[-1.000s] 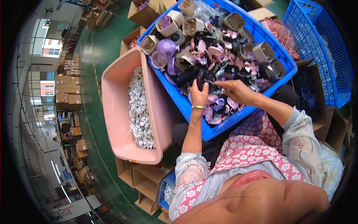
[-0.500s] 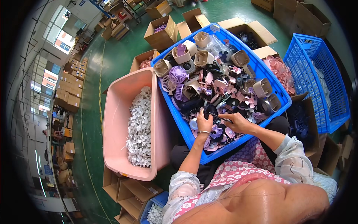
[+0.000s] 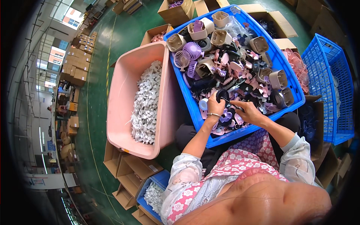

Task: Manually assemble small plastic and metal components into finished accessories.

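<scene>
My left hand (image 3: 216, 106) grips a black round fan part (image 3: 221, 95) by its edge, above the near side of a blue tub (image 3: 210, 141). Closed around a slim dark tool, possibly a screwdriver, my right hand (image 3: 250, 113) points its thin end at the black part. Whether the tip touches is too small to tell. Beneath both hands lies a heap of pink, purple and black fan pieces (image 3: 236, 66). Purple round fan grilles (image 3: 192, 50) and beige square housings (image 3: 278, 79) rest around the heap.
At the left stands a pink bin (image 3: 116, 123) holding a pile of small white parts (image 3: 145, 108). A blue slatted crate (image 3: 325, 62) is at the right. Cardboard boxes (image 3: 170, 14) surround the tub, one with pink grilles (image 3: 298, 67). A small blue bin (image 3: 165, 176) sits lower left.
The whole view has shifted, so the tub and bins appear higher and slightly right. The black part has turned in my left hand; my right hand still holds the tool against or near it.
</scene>
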The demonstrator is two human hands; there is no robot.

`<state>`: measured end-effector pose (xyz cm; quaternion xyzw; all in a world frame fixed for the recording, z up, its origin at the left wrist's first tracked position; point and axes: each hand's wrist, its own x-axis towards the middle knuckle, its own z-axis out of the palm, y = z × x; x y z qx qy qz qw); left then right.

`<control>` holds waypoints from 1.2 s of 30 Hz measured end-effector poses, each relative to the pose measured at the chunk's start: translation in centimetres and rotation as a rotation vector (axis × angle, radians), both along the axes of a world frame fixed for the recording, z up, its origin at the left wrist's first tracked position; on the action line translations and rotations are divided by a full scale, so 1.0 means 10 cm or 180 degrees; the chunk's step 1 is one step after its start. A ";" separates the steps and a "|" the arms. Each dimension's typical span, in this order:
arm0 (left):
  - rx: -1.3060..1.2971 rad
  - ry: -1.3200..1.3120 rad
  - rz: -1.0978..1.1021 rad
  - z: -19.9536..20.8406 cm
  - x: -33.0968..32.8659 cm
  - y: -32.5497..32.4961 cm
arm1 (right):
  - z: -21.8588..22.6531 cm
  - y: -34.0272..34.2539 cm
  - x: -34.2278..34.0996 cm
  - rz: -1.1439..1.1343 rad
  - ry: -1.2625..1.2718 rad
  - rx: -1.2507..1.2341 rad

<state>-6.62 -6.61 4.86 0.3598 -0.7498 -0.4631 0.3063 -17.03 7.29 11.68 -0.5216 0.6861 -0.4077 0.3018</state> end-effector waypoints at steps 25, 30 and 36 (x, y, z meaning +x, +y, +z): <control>-0.0112 -0.0066 0.0207 -0.24 0.02 -0.07 | -0.21 -0.07 0.10 -0.0038 0.0101 0.0026; -0.0299 -0.0237 0.0305 -0.34 -0.01 -0.04 | -0.40 -0.05 0.06 0.0073 0.0250 -0.0291; -0.0367 -0.0255 0.0387 -0.40 0.04 -0.01 | -0.38 -0.07 0.11 0.0149 0.0375 -0.0405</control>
